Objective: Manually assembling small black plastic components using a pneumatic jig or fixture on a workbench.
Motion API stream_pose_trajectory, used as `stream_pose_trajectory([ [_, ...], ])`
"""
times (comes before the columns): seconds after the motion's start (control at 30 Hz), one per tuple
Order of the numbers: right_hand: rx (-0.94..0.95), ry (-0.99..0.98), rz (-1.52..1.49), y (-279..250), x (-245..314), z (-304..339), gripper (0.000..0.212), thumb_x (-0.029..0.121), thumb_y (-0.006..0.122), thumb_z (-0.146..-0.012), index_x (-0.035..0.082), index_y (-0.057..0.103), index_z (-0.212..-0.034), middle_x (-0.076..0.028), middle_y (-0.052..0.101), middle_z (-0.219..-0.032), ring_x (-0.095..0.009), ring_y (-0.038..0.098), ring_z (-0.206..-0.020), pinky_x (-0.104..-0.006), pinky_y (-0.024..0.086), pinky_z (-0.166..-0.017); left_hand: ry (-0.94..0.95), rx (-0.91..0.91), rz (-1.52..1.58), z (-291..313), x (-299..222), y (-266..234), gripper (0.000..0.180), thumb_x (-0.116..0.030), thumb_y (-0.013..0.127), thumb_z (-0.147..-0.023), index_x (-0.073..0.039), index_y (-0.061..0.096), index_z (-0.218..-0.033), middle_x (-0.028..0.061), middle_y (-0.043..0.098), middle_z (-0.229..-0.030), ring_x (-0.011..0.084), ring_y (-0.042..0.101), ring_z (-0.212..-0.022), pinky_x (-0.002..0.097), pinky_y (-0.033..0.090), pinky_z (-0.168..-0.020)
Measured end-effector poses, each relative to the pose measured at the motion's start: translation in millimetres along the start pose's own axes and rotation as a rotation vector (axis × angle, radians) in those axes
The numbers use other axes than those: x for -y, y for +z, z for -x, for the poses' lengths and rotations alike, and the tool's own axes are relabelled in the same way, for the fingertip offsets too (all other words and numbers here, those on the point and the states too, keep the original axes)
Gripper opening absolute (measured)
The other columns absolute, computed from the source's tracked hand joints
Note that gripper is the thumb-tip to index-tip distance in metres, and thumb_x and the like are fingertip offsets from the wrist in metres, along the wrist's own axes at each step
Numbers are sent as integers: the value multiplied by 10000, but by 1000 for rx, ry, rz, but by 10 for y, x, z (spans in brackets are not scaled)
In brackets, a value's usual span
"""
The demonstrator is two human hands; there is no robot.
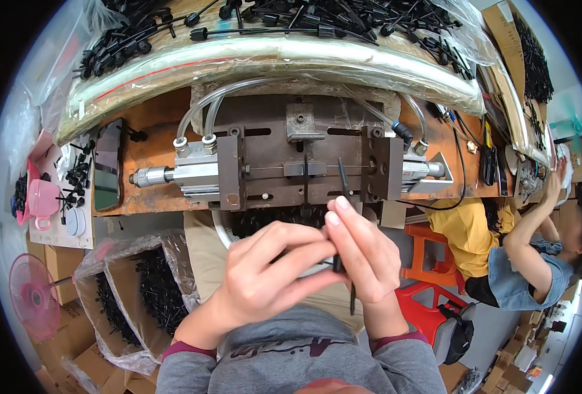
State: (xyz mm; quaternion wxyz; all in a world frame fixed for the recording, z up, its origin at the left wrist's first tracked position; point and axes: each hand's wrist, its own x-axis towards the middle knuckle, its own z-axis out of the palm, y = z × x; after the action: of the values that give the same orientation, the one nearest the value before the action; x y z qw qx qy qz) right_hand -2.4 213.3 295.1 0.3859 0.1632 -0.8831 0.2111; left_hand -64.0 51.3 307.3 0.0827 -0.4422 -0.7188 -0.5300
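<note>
Two plastic-lined cardboard boxes [123, 279] at lower left hold heaps of black parts [159, 289]. Above the lap, near the brown machine [264, 121], the right hand [368, 259] pinches a thin black rod [343, 176]. The left hand [261, 269] meets it with bent fingers; whether these grip the rod too, I cannot tell.

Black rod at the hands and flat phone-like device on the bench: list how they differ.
Shape: the black rod is thin, while the phone-like device is a broad, flat rectangle.
Place: the rod is held up in the right hand; the device lies at the bench's left side.
Visibility: fingers cover the rod's middle, but the device's face is uncovered.
Shared: both look dark.
</note>
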Motion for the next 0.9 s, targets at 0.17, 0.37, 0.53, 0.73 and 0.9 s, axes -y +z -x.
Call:
stream_pose_trajectory([
  [0.17,5,-8,5,84,-48,25,354,29,664,-728,-101,667,-1057,-256,655,-1085,-318,692,-919,-354,600,-770,-49,8,10,28,-35,16,368,-61,862,-604,-13,706,-934,109,684,-927,218,672,-789,299,553,-641],
  [0.37,-140,139,-16,85,-129,88,338,-71,719,-744,-96,665,-1077,-259,660,-1097,-303,705,-911,-334,593,-768,-32,-40,-126,18,71,0,290,-37,805,-691,22,675,-943,122,661,-916,246,674,-758,306,554,-623],
  [0.53,-159,346,-274,-10,-108,157,401,-91,661,-829,-74,582,-1221,-280,611,-1198,-326,701,-964,-354,595,-794,10,44,-394,8,215,64,275,-76,763,-700,25,671,-938,135,668,-1086,251,666,-841,332,551,-713],
  [0.73,-201,567,-586,-57,-63,214,369,65,503,-989,-96,483,-1320,-269,605,-1221,-325,712,-895,-354,605,-729,30,88,-523,-7,280,143,258,-101,787,-678,-20,697,-906,133,670,-1175,195,659,-708,287,526,-647],
  [0.9,-240,683,-667,-86,-41,212,409,156,446,-1019,-97,458,-1339,-263,645,-1149,-255,712,-692,-290,570,-583,7,111,-555,-61,237,121,259,-112,787,-686,-22,701,-913,110,681,-1158,175,644,-667,278,505,-608],
])
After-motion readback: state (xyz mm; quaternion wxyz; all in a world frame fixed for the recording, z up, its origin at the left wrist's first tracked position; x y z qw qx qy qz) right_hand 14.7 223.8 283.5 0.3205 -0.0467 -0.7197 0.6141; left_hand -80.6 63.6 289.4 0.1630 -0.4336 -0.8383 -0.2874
